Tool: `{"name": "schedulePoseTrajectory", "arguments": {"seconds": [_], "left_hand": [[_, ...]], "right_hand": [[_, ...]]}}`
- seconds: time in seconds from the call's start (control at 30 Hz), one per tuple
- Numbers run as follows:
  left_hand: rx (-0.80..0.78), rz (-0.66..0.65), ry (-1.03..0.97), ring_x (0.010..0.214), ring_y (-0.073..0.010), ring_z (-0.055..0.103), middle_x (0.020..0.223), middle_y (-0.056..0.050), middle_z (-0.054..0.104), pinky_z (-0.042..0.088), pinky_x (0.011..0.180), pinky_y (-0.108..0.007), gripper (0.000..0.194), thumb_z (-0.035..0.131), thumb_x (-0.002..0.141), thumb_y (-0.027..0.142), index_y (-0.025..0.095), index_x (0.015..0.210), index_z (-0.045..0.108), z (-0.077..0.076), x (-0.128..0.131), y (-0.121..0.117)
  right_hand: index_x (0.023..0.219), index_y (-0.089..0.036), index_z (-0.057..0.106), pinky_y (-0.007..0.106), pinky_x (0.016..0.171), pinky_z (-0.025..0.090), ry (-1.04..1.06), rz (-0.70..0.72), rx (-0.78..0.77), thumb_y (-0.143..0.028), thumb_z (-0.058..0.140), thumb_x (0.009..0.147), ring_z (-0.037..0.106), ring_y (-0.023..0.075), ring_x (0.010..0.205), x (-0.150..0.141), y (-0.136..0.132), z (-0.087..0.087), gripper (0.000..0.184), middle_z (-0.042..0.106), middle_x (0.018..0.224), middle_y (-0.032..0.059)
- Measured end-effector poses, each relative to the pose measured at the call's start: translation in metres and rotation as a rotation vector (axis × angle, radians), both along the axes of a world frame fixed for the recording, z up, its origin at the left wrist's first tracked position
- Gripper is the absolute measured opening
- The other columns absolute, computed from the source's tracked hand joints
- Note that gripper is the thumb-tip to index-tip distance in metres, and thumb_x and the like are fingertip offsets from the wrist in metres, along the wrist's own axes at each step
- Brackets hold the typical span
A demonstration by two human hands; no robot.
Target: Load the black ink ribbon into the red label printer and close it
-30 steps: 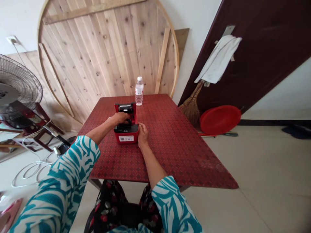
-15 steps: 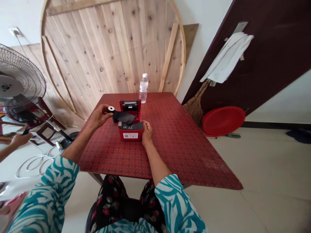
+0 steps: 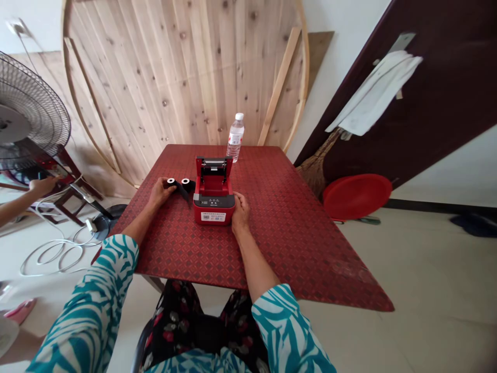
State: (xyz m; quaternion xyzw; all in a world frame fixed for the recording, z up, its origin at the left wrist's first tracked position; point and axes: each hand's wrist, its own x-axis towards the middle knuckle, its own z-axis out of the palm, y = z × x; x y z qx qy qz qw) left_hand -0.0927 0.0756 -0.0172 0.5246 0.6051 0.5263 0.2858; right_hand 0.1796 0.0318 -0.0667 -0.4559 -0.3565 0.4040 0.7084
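Red plastic printer (image 3: 215,210), lid (image 3: 214,167) unclosed; my right hand (image 3: 240,209) against three-o'clock side, grip unclear. Black white-ended ribbon rolls (image 3: 184,191): out, nine o'clock, my left hand (image 3: 159,194) pinching one.

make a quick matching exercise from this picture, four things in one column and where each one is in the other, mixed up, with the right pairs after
1. left hand
2. right hand
3. clear bottle
4. white cloth

A. hanging on the dark door
B. against the side of the red machine
C. standing toward the table's far end
D. holding a dark roll

Pairs: 1-D, 2-B, 3-C, 4-A
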Motion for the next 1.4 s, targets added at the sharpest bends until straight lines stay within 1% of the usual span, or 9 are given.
{"name": "schedulePoseTrajectory", "arguments": {"seconds": [0.2,0.3,0.37,0.47,0.57,0.8,0.97,1.2,1.4], "left_hand": [[0.185,0.072,0.001,0.108,-0.0247,0.064,0.104,-0.007,0.07,0.046,0.102,-0.04,0.031,0.066,0.068,0.011,0.02,0.098,0.065,0.02,-0.003,-0.012],[0.237,-0.044,0.167,0.11,-0.0265,0.063,0.108,-0.008,0.071,0.043,0.105,-0.042,0.029,0.065,0.073,0.018,0.02,0.101,0.068,0.041,0.011,-0.007],[0.135,-0.142,0.425,0.113,-0.0319,0.063,0.11,-0.011,0.072,0.039,0.109,-0.047,0.037,0.072,0.067,0.02,0.019,0.104,0.069,0.054,0.026,-0.001],[-0.127,-0.122,0.837,0.125,-0.0412,0.055,0.118,-0.017,0.07,0.033,0.111,-0.054,0.045,0.077,0.063,0.027,0.016,0.106,0.07,0.068,0.049,0.006],[-0.356,-0.176,1.069,0.124,-0.0387,0.057,0.116,-0.016,0.072,0.033,0.11,-0.053,0.039,0.066,0.075,0.039,0.018,0.108,0.071,0.074,0.062,0.006],[-0.437,-0.188,1.016,0.118,-0.0303,0.063,0.122,-0.011,0.071,0.045,0.099,-0.041,0.041,0.043,0.09,0.041,0.022,0.113,0.071,0.081,0.059,0.004],[-0.471,-0.212,1.034,0.104,-0.0283,0.069,0.104,-0.01,0.076,0.05,0.089,-0.036,0.033,0.051,0.085,0.036,0.02,0.102,0.075,0.088,0.057,0.009],[-0.514,-0.221,1.097,0.105,-0.0342,0.068,0.096,-0.014,0.076,0.046,0.095,-0.048,0.024,0.061,0.076,0.029,0.02,0.093,0.076,0.089,0.064,0.011],[-0.416,-0.156,1.066,0.103,-0.0294,0.067,0.092,-0.009,0.075,0.048,0.088,-0.038,0.019,0.066,0.074,0.029,0.021,0.089,0.073,0.084,0.06,0.01]], "right_hand": [[0.093,-0.023,0.069,0.033,0.085,0.048,-0.001,-0.006,0.015,-0.044,0.055,0.079,0.063,0.0179,0.088,0.001,0.003,-0.004,0.028,0.072,0.086,-0.0002],[0.093,-0.023,0.069,0.034,0.085,0.049,-0.006,-0.015,0.019,-0.044,0.055,0.08,0.063,0.0178,0.088,0.001,0.003,-0.005,0.028,0.072,0.087,0.0002],[0.093,-0.022,0.069,0.034,0.084,0.049,-0.007,-0.011,0.023,-0.044,0.055,0.079,0.063,0.0177,0.088,0.002,0.003,-0.006,0.029,0.072,0.086,0.0003],[0.094,-0.022,0.068,0.033,0.082,0.05,0.001,-0.003,0.017,-0.045,0.056,0.078,0.063,0.0173,0.086,0.002,0.004,-0.008,0.03,0.072,0.087,-0.0001],[0.095,-0.023,0.068,0.032,0.082,0.05,-0.003,-0.004,0.002,-0.046,0.056,0.077,0.063,0.0169,0.085,0.002,0.004,-0.009,0.032,0.072,0.088,-0.0004],[0.095,-0.023,0.069,0.032,0.081,0.05,0.005,-0.002,-0.002,-0.048,0.056,0.077,0.063,0.0169,0.085,0.0,0.003,-0.006,0.034,0.072,0.088,0.0003],[0.094,-0.023,0.068,0.032,0.082,0.049,-0.006,-0.007,0.027,-0.048,0.056,0.078,0.063,0.017,0.085,0.0,0.003,-0.005,0.032,0.072,0.086,-0.0002],[0.094,-0.023,0.068,0.033,0.084,0.05,-0.028,0.006,0.009,-0.045,0.055,0.079,0.064,0.0177,0.089,0.0,0.004,-0.004,0.03,0.073,0.088,0.0001],[0.093,-0.023,0.069,0.034,0.087,0.05,-0.03,-0.001,0.015,-0.046,0.053,0.081,0.064,0.019,0.094,-0.003,0.002,-0.001,0.031,0.073,0.09,0.0013]]}}
